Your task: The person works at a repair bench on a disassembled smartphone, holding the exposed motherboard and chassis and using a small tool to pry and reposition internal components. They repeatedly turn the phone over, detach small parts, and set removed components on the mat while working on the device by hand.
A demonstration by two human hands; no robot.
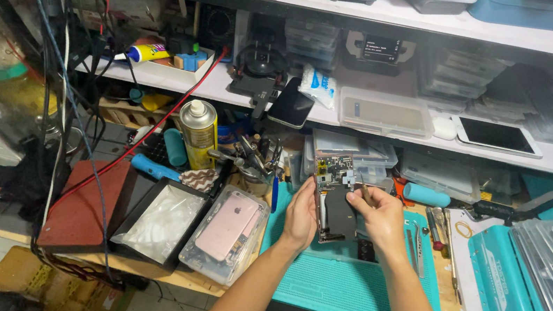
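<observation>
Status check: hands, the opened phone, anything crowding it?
Left hand grips opened black phone upright. Right hand at its top edge, thin tool pinched. Nothing blocking above teal mat.

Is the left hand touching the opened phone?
Touching. The head view shows the left hand cupping the opened phone along its left edge, no gap visible.

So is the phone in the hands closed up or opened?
Opened: the phone shows its bare circuit board and dark battery, with no cover over them.

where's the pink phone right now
In the head view the pink phone lies back-up in a clear plastic box, left of the left hand, beside a black tray near the bench's front edge.
</observation>
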